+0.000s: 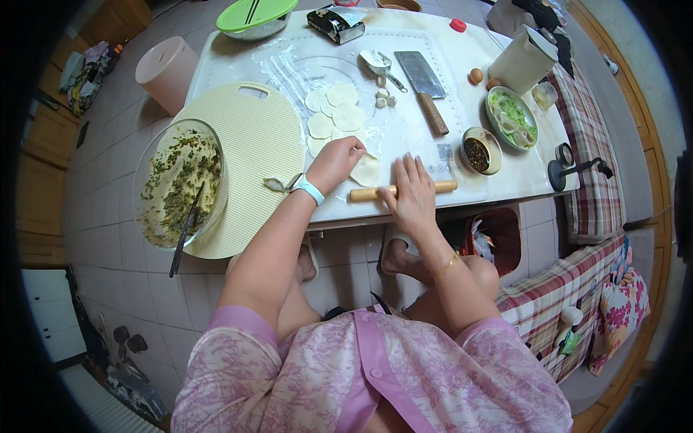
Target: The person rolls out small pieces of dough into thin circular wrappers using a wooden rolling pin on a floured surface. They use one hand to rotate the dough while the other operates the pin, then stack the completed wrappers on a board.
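My left hand [338, 162] pinches the upper edge of a round dough wrapper [365, 171] lying near the table's front edge. Flat on the wooden rolling pin [373, 194] rests my right hand [410, 189], fingers straight. Several rolled dough wrappers [349, 117] overlap on the floured mat beyond my hands. Small dough pieces [382, 102] lie beside a metal scoop of flour [376, 60]. By my left forearm, one folded dumpling [275, 184] sits on the ribbed round board [254, 130]. A glass bowl of green-flecked filling [181, 184] with dark chopsticks stands on that board's left side.
A cleaver [420, 76] lies behind the rolling pin. At right are a bowl of dark sauce [476, 155], a plate of greens and dumplings [510, 119], a white pitcher [522, 60] and a small black stand [557, 174]. A green-lidded bowl [254, 16] stands at the back left.
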Available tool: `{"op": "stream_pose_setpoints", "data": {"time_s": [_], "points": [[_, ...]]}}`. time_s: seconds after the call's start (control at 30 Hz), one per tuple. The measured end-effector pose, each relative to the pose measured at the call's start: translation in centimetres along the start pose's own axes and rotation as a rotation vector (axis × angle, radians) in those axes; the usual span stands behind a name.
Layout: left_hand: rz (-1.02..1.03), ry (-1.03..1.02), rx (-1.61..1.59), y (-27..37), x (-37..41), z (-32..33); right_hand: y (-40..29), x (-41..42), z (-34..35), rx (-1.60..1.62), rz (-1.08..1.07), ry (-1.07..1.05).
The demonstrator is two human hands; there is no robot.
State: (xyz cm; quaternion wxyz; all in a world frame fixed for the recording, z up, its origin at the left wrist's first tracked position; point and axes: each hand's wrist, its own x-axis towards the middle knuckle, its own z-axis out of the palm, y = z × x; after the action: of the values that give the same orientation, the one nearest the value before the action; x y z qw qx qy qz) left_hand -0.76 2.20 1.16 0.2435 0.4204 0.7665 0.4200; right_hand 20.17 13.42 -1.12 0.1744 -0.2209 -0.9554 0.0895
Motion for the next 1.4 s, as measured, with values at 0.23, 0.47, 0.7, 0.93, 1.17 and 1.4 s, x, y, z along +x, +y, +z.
{"op": "stream_pose_setpoints", "data": {"time_s": [0.23, 0.47, 0.7, 0.93, 1.17, 1.4], "points": [[-0.138, -0.125, -0.244, -0.4, 0.3, 1.6, 0.0, -3.0, -1.6, 0.024, -0.014, -0.018], [-0.279, -0.099, -0.439, 0.0, 0.7, 2.6, 0.5, -3.0, -1.7, 0.058, -0.051, 0.003], [-0.193, -0.095, -0.295, 0.2, 0.8, 3.2, 2.0, -3.0, -1.7, 0.097, -0.030, 0.003], [-0.039, -0.048, -0.048, 1.9, -0.1, 3.1, 2.0, -2.7, -1.4, 0.050, -0.007, 0.013], [0.075, -0.011, 0.035, 2.8, 0.4, 3.1, 3.3, 7.4, 1.9, -0.045, 0.094, 0.129], [0.095, 0.011, 0.026, 0.7, 0.8, 2.3, 1.4, -0.2, 0.9, -0.015, 0.028, 0.044]]}}
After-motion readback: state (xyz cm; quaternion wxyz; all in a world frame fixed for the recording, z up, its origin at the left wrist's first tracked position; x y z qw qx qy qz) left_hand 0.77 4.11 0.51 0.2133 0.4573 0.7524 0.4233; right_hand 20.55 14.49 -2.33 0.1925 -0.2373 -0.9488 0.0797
